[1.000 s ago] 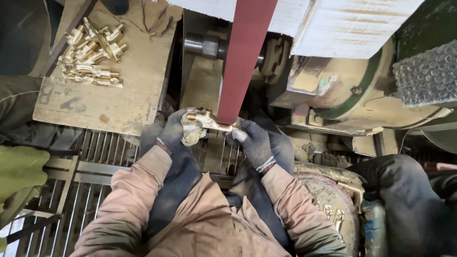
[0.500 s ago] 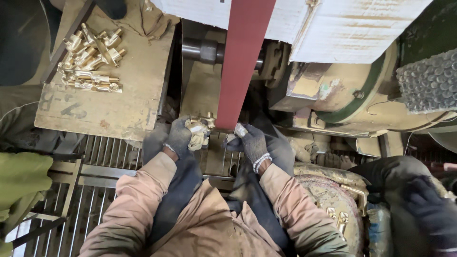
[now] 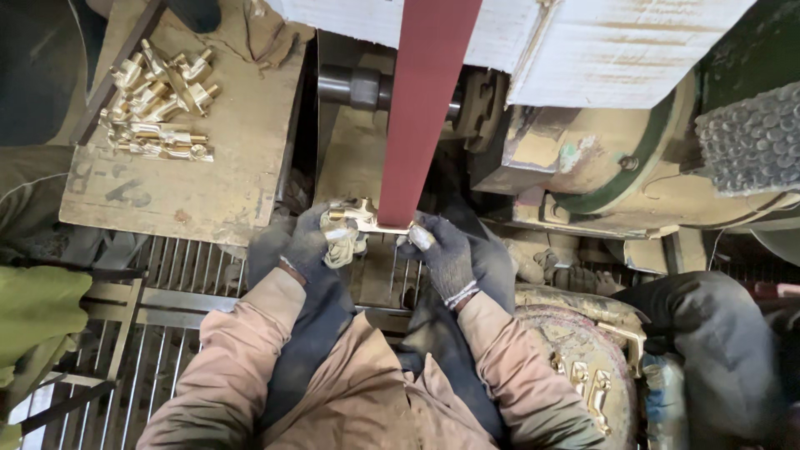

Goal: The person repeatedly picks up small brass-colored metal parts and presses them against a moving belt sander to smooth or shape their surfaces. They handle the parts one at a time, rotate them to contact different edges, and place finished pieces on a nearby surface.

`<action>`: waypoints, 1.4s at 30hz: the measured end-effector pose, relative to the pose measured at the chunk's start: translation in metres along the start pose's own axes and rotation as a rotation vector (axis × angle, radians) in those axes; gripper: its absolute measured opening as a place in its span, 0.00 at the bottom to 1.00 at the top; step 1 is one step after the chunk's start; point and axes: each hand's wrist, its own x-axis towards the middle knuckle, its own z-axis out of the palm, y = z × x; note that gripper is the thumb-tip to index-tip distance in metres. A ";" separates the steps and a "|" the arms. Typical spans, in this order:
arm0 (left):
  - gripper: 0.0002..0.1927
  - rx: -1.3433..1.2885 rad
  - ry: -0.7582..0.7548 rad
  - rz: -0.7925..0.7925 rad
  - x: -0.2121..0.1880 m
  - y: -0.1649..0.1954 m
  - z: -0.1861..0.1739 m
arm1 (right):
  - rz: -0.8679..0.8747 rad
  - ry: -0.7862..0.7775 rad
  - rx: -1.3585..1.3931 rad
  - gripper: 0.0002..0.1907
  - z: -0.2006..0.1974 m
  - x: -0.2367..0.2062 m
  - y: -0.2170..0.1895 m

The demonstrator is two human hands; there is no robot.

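Both my hands wear dark grey gloves. My left hand [image 3: 310, 243] and my right hand [image 3: 443, 250] grip the two ends of a brass fitting [image 3: 357, 218]. The fitting is pressed against the lower end of a red abrasive belt [image 3: 427, 108] that runs down the middle of the view. A light rag or tape wraps the fitting under my left fingers. My sleeves are tan.
A wooden board [image 3: 192, 158] at the left carries a heap of several brass fittings [image 3: 158, 100]. The belt machine's shaft [image 3: 358, 87] and dusty green housing [image 3: 633, 167] lie to the right. A metal grate [image 3: 183, 308] is below. Someone's green sleeve [image 3: 33, 317] shows at left, and a container of brass parts [image 3: 583, 367] at lower right.
The fitting has shifted right and up until its end meets the red belt. Both hands followed it, and the view tilted slightly.
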 end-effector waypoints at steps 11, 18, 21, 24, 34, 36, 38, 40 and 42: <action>0.12 -0.069 0.288 -0.182 0.028 -0.022 -0.016 | 0.325 0.158 -0.027 0.16 0.001 0.029 0.001; 0.17 -0.150 0.057 -0.089 0.005 -0.013 -0.018 | -0.140 -0.034 -0.291 0.16 -0.003 -0.002 0.003; 0.17 -0.174 0.046 -0.108 0.005 -0.008 -0.014 | -0.193 -0.026 -0.385 0.16 -0.005 -0.004 0.004; 0.15 -0.176 0.065 -0.165 0.013 -0.008 -0.015 | -0.173 0.016 -0.447 0.13 -0.003 0.003 0.006; 0.14 -0.259 0.144 -0.453 0.035 -0.014 -0.026 | 0.044 0.063 -0.305 0.07 0.007 0.016 0.014; 0.16 -0.261 0.141 -0.533 0.033 -0.013 -0.024 | 0.086 0.062 -0.280 0.08 0.007 0.015 0.013; 0.14 -0.224 0.169 -0.506 0.026 -0.014 -0.023 | 0.130 0.056 -0.236 0.09 0.005 0.011 0.012; 0.10 -0.151 0.230 -0.372 0.012 -0.014 -0.021 | 0.074 0.023 -0.240 0.10 0.000 0.004 0.009; 0.12 -0.090 0.080 -0.206 -0.002 -0.012 -0.020 | -0.013 -0.036 -0.269 0.12 -0.005 -0.004 0.006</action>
